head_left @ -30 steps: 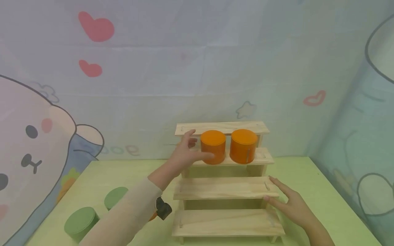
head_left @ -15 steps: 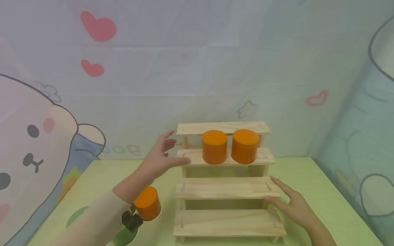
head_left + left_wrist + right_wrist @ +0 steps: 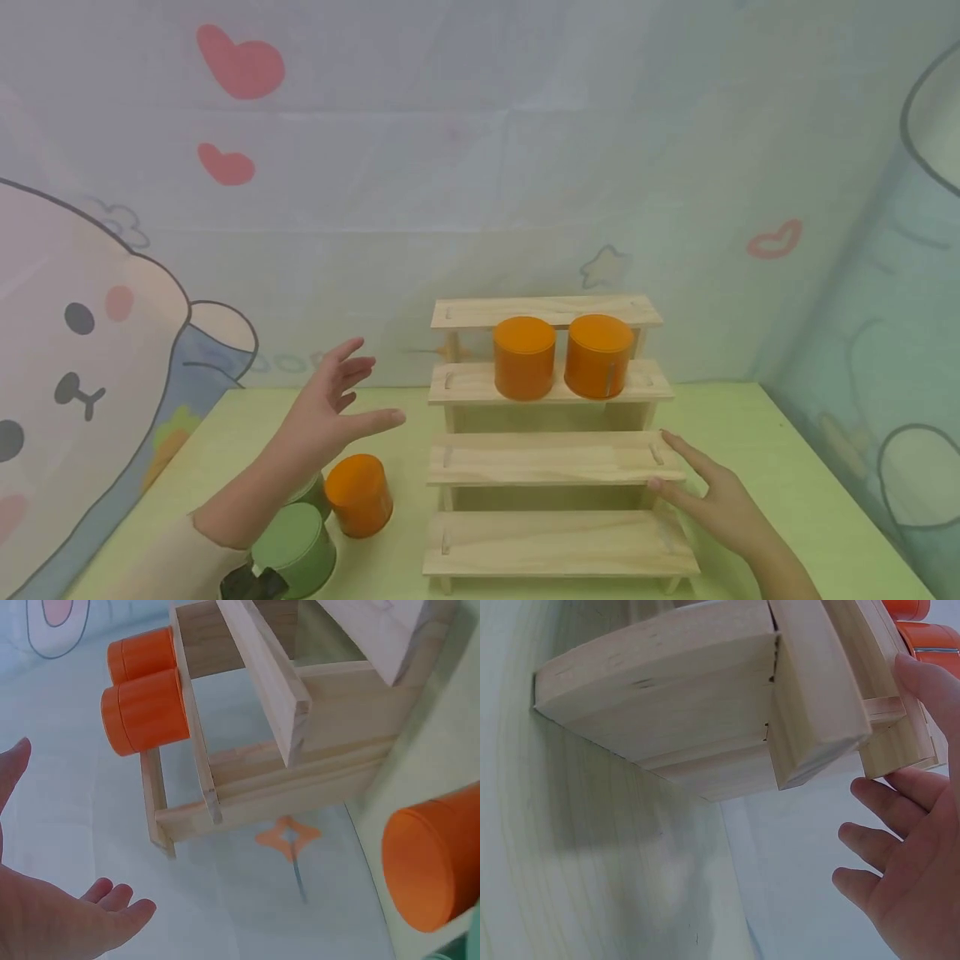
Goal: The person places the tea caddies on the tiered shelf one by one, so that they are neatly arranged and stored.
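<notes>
My left hand (image 3: 322, 417) hangs in the air left of the wooden step shelf (image 3: 555, 458), fingers spread and holding nothing. The left wrist view shows its thumb and fingertips well apart. At the right end of the second step from the bottom, my right hand (image 3: 712, 500) holds the board's end between thumb and forefinger; its other fingers stick out past the board in the right wrist view. Two orange round tins, one on the left (image 3: 523, 358) and one on the right (image 3: 598, 357), stand side by side on the step below the top.
Another orange tin (image 3: 360, 495) stands on the pale green table (image 3: 750, 417) left of the shelf. Beside it are two green tins, the nearer one (image 3: 296, 546) partly behind my left forearm. A printed cloth (image 3: 480, 167) hangs behind.
My left hand has drawn back leftward from the left orange tin on the shelf, uncovering the tins on the table. My right hand stays at the shelf's end.
</notes>
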Motion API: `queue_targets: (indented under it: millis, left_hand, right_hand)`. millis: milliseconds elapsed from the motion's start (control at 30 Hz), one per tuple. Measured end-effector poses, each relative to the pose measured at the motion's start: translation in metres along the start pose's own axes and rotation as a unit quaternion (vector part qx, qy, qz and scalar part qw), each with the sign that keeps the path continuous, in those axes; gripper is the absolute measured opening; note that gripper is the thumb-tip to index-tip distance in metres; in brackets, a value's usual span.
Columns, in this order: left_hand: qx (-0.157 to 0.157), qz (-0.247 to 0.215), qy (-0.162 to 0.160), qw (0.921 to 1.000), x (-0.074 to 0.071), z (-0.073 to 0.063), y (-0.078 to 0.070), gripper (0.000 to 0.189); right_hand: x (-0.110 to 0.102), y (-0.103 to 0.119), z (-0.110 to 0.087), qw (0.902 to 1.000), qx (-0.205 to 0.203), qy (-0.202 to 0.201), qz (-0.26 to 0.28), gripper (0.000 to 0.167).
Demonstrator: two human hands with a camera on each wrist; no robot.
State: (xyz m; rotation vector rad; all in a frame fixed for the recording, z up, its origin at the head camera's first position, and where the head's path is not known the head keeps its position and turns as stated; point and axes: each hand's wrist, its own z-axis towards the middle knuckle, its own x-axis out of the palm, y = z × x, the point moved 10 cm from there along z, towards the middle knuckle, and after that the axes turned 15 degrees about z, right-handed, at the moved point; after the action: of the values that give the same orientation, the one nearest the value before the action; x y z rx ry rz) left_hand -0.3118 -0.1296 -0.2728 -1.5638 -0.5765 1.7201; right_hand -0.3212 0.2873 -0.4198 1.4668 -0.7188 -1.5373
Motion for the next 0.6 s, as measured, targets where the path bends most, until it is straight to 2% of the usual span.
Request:
queue_targets:
  millis: [200,600]
  left_hand:
    - [-0.005,0.005,-0.025,0.9997,-0.011,-0.023,0.019,0.102]
    - [-0.054,0.036,-0.069,0.9955,-0.018,-0.06,0.071,0.101]
  right_hand:
    - [0.0,0.0,0.0,1.0,-0.001,-0.002,0.003,0.073]
    - [0.0,0.0,0.0,1.0,0.004,-0.003,-0.002,0.073]
